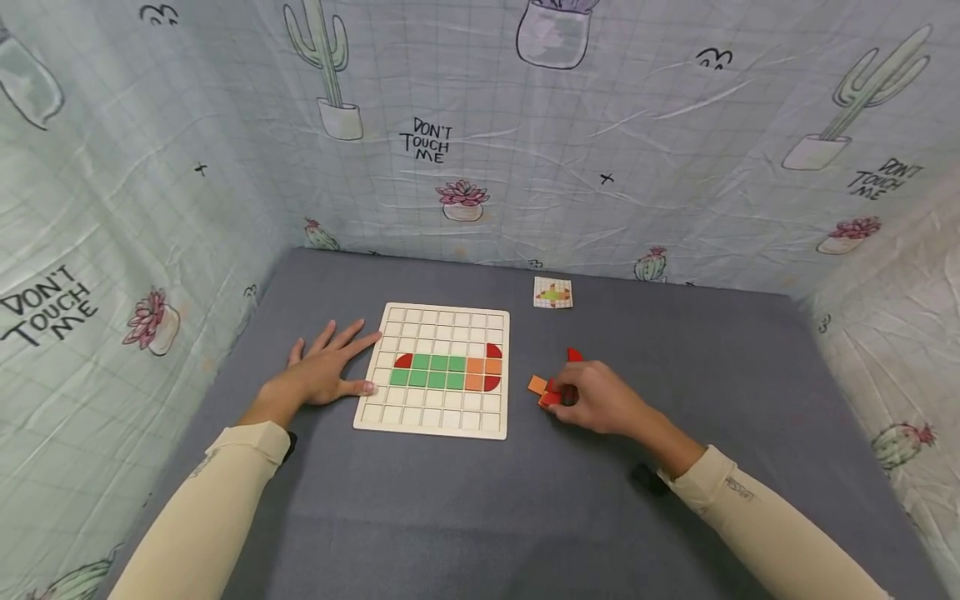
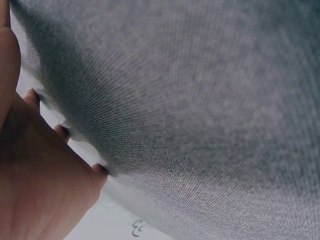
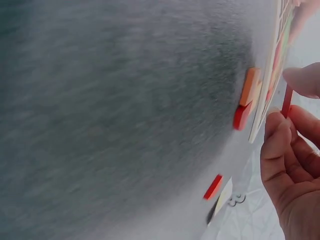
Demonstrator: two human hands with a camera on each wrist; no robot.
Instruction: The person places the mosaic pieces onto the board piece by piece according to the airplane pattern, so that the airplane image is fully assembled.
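Note:
A cream grid board (image 1: 431, 421) lies flat on the table, bearing rows of green tiles (image 1: 428, 371), orange tiles (image 1: 483, 373) and red quarter-round tiles at the corners. My left hand (image 1: 322, 371) is spread on the cloth, its thumb and index fingertip at the board's left edge. To the right of the board, my right hand (image 1: 603, 400) pinches a thin red tile (image 3: 287, 101) between thumb and fingers. Beside those fingers lie a loose orange tile (image 1: 537, 384) and a red tile (image 1: 550, 399). Another red tile (image 1: 574, 355) sits just beyond the hand.
A small pattern card (image 1: 552, 293) lies at the back of the grey table (image 1: 420, 517). Printed fabric (image 1: 525, 158) hangs behind it and along both sides.

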